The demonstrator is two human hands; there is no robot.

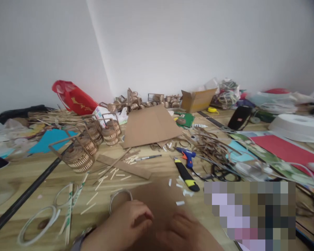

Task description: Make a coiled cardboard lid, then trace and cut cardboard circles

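Note:
My left hand (132,221) is low in the middle of the view, fingers curled inward. Whatever lies in its grasp, if anything, is hidden. Beside it, a little apart, is my right hand (181,232), its fingers smeared by motion and partly in shadow. Both are over a brown cardboard piece (153,190) on the wooden table. A pale ring (120,191) lies just beyond my left wrist. Farther off are short pale sticks (114,173), a black and yellow utility knife (185,174), a blue glue gun (187,155) and small white pieces (180,203).
Several small woven baskets (78,158) with handles stand at the left. Behind lies a large cardboard sheet (151,125). Brown strips (209,144) are heaped at the right, near a black speaker (239,118). A long black bar (28,195) crosses the left. A pixelated patch covers the lower right.

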